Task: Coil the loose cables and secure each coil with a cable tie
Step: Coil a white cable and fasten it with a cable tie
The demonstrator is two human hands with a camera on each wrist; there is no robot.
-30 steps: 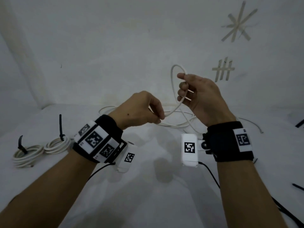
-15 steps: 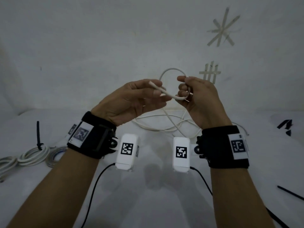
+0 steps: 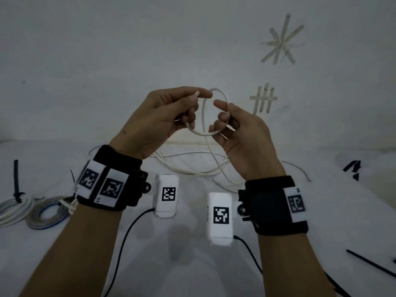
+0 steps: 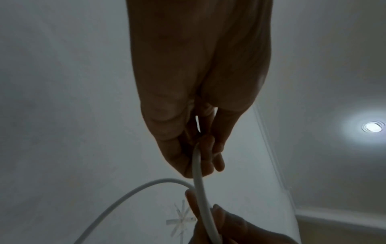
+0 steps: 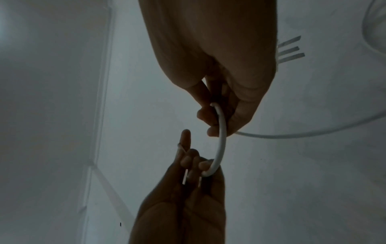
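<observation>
Head view, from the left edge across: two finished coils lie on the white surface (image 3: 192,264) — a white coil (image 3: 12,211) cinched by an upright black cable tie (image 3: 16,179), and just beside it a grey-and-blue coil (image 3: 46,213) partly behind the left wristband. Raised above the surface, the left hand (image 3: 158,118) has its fingers curled on the white cable (image 3: 203,116): thumb and forefinger pinch the cable's end near the top, while the lower fingers hold the strand as it bends under. Between the two hands the cable forms one small upright loop. The right hand (image 3: 242,133) grips the loop's right side with curled fingers, thumb stretched toward the left hand's fingertips without touching them. From the loop the cable drops to a loose tangle on the surface behind the wrists. Farther right, a thin black cable tie (image 3: 370,264) lies flat near the edge, well apart from the hands. On the wall hang a tape hash mark (image 3: 262,99) and a tape asterisk (image 3: 280,41).

Right wrist view confirms both grips — the right hand's fingers (image 5: 211,113) wrap the cable's arc (image 5: 222,137), and the left hand (image 5: 188,194) holds its lower end.
</observation>
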